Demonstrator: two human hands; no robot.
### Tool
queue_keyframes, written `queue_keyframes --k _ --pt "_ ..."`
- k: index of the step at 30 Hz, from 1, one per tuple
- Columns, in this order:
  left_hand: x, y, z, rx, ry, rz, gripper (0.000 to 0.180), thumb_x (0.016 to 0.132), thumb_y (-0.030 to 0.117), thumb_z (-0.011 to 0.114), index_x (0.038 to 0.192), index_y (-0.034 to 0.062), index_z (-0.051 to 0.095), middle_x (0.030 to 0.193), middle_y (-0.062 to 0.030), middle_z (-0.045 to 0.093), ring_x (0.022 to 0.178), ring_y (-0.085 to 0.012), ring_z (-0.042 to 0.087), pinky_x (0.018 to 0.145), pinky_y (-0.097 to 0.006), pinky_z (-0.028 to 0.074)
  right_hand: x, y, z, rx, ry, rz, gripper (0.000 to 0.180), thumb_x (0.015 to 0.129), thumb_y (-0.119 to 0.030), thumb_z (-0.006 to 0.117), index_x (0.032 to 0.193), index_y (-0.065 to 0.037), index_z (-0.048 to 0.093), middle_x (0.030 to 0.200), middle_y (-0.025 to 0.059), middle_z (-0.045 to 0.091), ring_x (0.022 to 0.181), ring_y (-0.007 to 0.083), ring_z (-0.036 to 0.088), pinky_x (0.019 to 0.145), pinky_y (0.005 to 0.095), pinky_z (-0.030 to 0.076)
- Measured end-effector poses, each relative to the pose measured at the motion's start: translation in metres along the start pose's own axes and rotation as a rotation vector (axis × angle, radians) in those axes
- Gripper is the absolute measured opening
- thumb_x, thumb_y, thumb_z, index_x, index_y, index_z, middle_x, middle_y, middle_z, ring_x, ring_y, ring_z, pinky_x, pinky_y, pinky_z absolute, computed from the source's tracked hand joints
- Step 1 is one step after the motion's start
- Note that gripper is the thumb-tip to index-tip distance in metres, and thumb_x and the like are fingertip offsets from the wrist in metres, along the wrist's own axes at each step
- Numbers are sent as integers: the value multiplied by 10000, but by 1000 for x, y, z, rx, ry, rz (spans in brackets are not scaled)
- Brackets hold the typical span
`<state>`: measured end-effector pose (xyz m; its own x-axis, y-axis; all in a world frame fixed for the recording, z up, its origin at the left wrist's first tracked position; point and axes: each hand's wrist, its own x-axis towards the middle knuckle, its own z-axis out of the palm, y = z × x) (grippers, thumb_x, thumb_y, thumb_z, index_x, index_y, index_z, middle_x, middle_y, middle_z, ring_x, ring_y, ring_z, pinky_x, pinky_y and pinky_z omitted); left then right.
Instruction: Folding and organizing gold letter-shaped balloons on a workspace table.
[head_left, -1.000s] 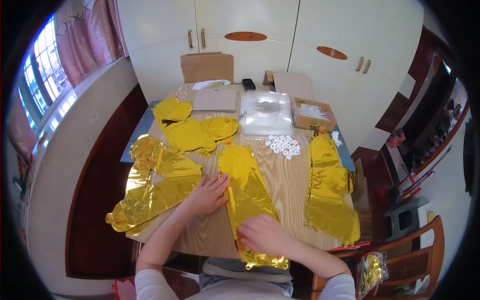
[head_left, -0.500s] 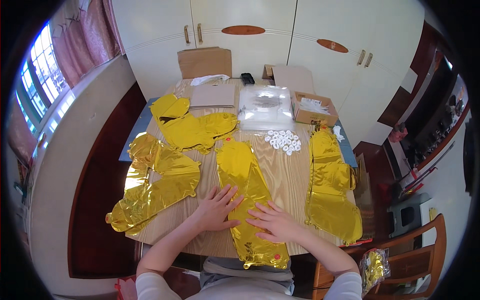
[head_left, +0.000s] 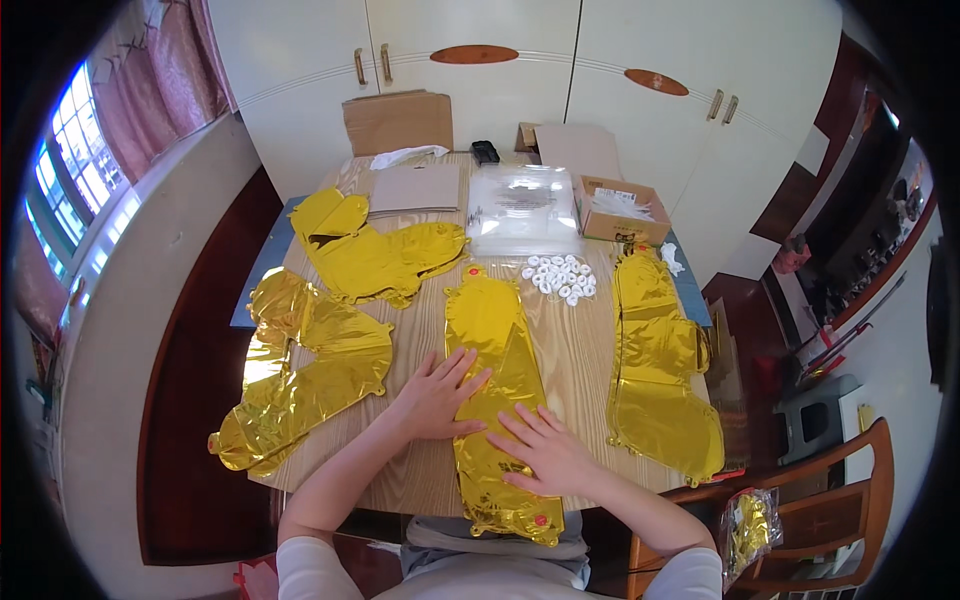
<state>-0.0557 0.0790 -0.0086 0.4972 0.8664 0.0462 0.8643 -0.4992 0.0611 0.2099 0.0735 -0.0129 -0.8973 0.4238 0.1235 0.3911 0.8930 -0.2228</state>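
A flat, uninflated gold foil balloon [head_left: 488,310] lies lengthwise in front of me, folded along its length, with a red spot near each end. Its near end hangs past the table's front edge. My left hand [head_left: 438,398] rests on its left edge, fingers spread out. Lower down and to the right, my right hand [head_left: 542,448] lies flat across the foil, fingers stretched. Neither hand grips anything. More flattened gold foil balloons lie around: one at left [head_left: 310,390], one at far left [head_left: 370,255] and one at right [head_left: 660,370].
Small white rings [head_left: 560,278] are heaped beyond the middle balloon. Behind are a stack of clear plastic bags [head_left: 522,210], a grey-brown board [head_left: 413,188] and an open cardboard box [head_left: 625,225]. A wooden chair [head_left: 830,480] with a bagged gold item [head_left: 750,525] stands right of the wooden table [head_left: 415,475].
The middle balloon's far end has swung slightly right, so it lies straighter. Both hands stay flat on it. The whole view has shifted a little.
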Motion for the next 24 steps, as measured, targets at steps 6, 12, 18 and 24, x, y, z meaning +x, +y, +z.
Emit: queue_keyframes --k 6,12,18,24 --pt "0 1 -1 54 2 -33 849 851 685 477 1479 132 330 1501 -258 291 1409 -391 269 1123 -567 213 1 -2 -4 17 -3 13 728 874 -555 560 1411 -81 428 1467 188 386 1388 407 296 1131 530 240" --pt "2 -6 0 27 -9 -94 899 836 708 477 1476 97 321 1505 -267 278 1414 -395 259 1133 -562 189 1 -2 -5 26 -11 12 736 868 -555 568 1400 -64 438 1458 184 397 1392 394 294 1134 533 232" --pt "12 -33 4 13 -13 -191 988 826 722 479 1461 -11 289 1513 -262 268 1428 -370 242 1143 -551 179 1 -2 -4 33 -10 18 736 864 -553 573 1398 -64 442 1460 181 398 1401 378 291 1136 538 223" --pt "17 -46 -2 61 -47 -221 1013 831 720 467 1453 -56 274 1526 -222 279 1446 -316 219 1157 -547 143 1 -2 -5 30 -23 19 742 875 -556 548 1407 -53 426 1470 175 389 1407 351 291 1146 530 206"
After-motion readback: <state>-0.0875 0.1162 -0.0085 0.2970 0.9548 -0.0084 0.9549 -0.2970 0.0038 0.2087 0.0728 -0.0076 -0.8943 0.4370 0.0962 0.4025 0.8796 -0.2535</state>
